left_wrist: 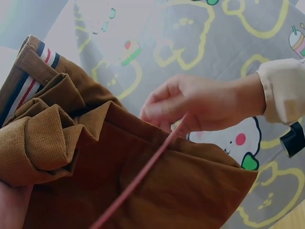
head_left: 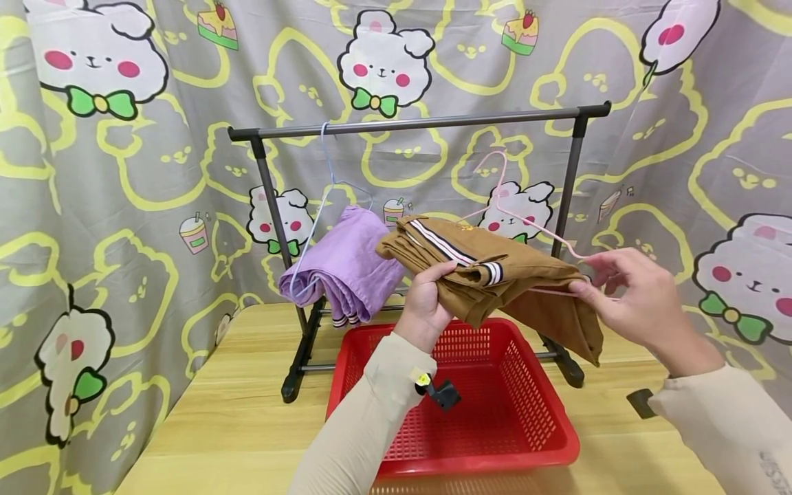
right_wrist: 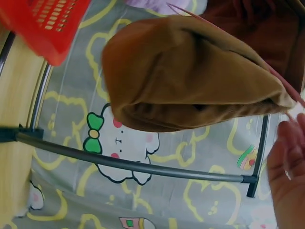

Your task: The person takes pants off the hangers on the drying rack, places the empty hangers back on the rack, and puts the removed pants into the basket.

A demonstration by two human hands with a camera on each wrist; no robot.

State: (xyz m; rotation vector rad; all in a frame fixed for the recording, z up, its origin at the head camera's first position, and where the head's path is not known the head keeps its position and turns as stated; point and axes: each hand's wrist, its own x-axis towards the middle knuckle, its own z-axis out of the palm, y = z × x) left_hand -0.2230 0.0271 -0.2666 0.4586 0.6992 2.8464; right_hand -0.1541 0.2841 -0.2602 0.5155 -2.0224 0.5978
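The right hand (head_left: 640, 299) pinches a corner of the thin pink hanger (left_wrist: 143, 171) and the left hand (head_left: 427, 304) grips the folded brown cloth garment with striped bands (head_left: 516, 253) above the red perforated plastic basket (head_left: 482, 462), apparently mid-draping, so the next move likely calls for evening the cloth along the hanger.

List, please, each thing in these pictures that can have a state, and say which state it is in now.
Brown garment: folded in layers, held up
Pink hanger: off the rail
Purple garment: folded, hanging on the blue hanger
Blue hanger: hooked on the rail
Clothes rack: standing upright
Red basket: upright on the table
Left hand: grips the brown garment
Right hand: grips the pink hanger's end
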